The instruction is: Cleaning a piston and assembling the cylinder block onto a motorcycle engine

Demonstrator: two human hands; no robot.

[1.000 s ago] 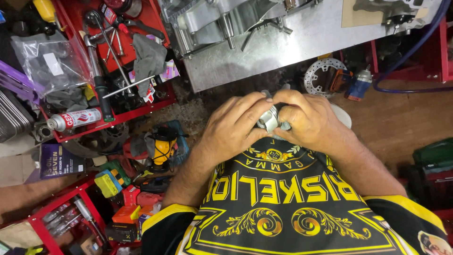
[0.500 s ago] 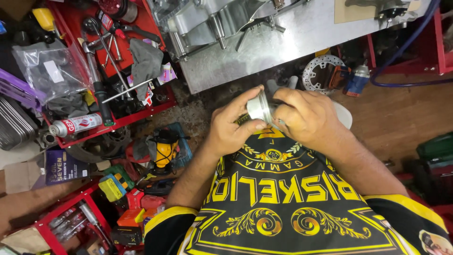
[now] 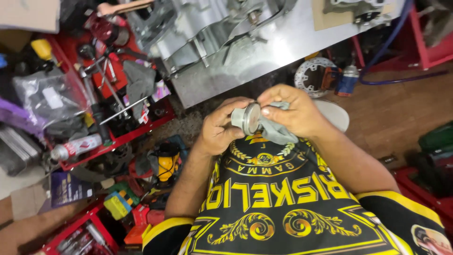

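At the far left, a red tool tray point(image 3: 141, 130) held loose wrenches, a spray can point(image 3: 75, 146) and a bagged bundle, and below it a yellow and black power tool point(image 3: 167, 165) lay on the floor among other clutter. Above, an engine casing point(image 3: 198, 28) sat on the grey metal tabletop point(image 3: 283, 47).

In the middle, the left hand point(image 3: 219, 132) had its grip clamped round the skirt of a small round metal piston point(image 3: 247, 118), held in the air just in front of the person's chest, over the black and gold shirt. A second before, both hands had been cupped close over the part, hiding nearly all of it; half a second before, it had been turned so its flat crown faced up. By this moment the piston had been rolled onto its side, so that the ringed edge showed between the two hands.

The right hand point(image 3: 295, 113) had its fingers pinched together on a grey cloth point(image 3: 278, 132), thumb pressed against the piston's rim. Judging from the turning, the wiping had gone from the crown round to the side wall.

Further right, a brake disc point(image 3: 314, 75) and a small blue bottle point(image 3: 348, 80) lay under the tabletop's edge on the wooden floor.
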